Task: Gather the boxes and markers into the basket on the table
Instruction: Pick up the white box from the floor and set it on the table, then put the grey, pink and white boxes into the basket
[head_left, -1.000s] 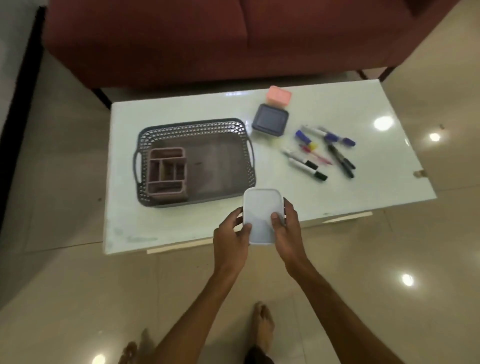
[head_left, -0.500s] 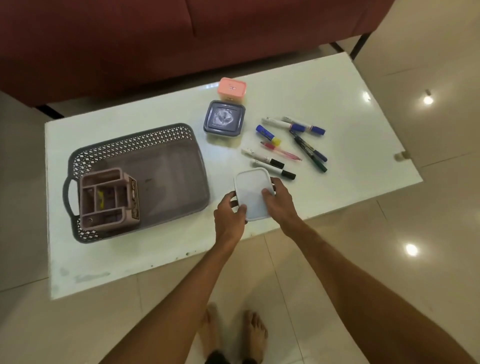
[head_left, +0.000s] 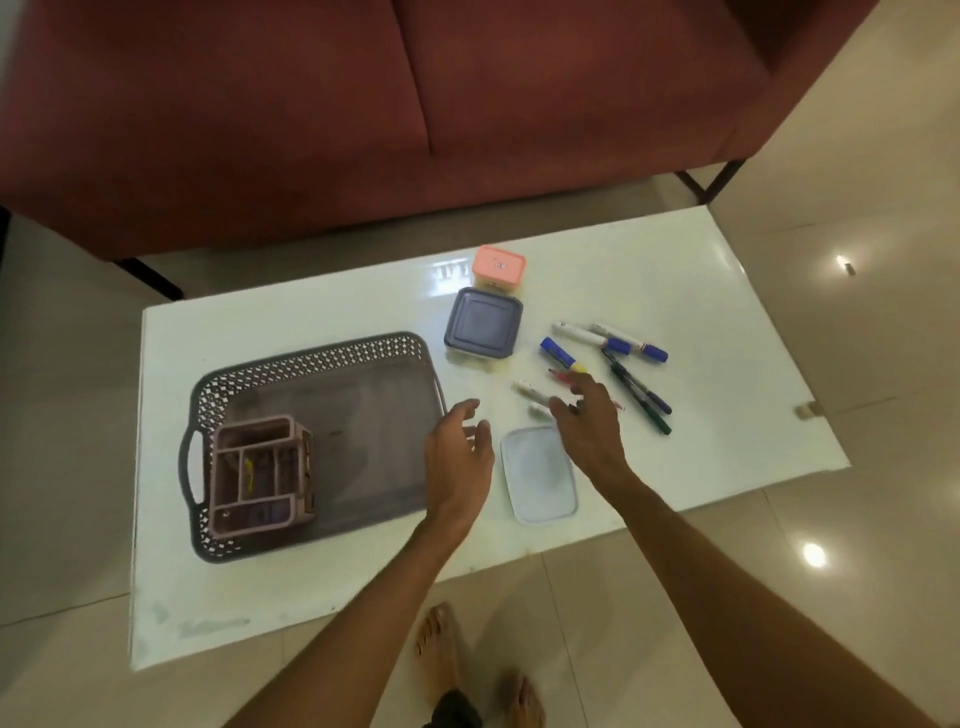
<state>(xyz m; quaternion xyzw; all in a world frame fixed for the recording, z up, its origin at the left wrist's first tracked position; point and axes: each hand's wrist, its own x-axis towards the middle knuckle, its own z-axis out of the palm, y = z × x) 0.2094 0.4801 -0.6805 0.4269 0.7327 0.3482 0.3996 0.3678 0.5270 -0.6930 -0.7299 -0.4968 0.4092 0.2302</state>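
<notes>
A grey perforated basket (head_left: 332, 353) lies on the white table (head_left: 701, 291), with a pink divided organiser (head_left: 260, 475) in its left end. A white flat box (head_left: 540, 475) rests on the table just right of the basket, between my two hands. My left hand (head_left: 460, 454) hovers open at the basket's right edge. Over the nearest markers my right hand (head_left: 587, 421) is open, hiding parts of them. Several markers (head_left: 623, 374) lie scattered to the right. A dark blue box (head_left: 484, 323) and a pink box (head_left: 500, 265) sit behind.
A dark red sofa (head_left: 415, 104) stands right behind the table. The table's near edge runs just below the white box, with tiled floor and my bare feet (head_left: 441, 649) beneath.
Both hands have let go of the white box, which now lies on the table. My right hand moved up toward the markers and my left hand opened beside the basket.
</notes>
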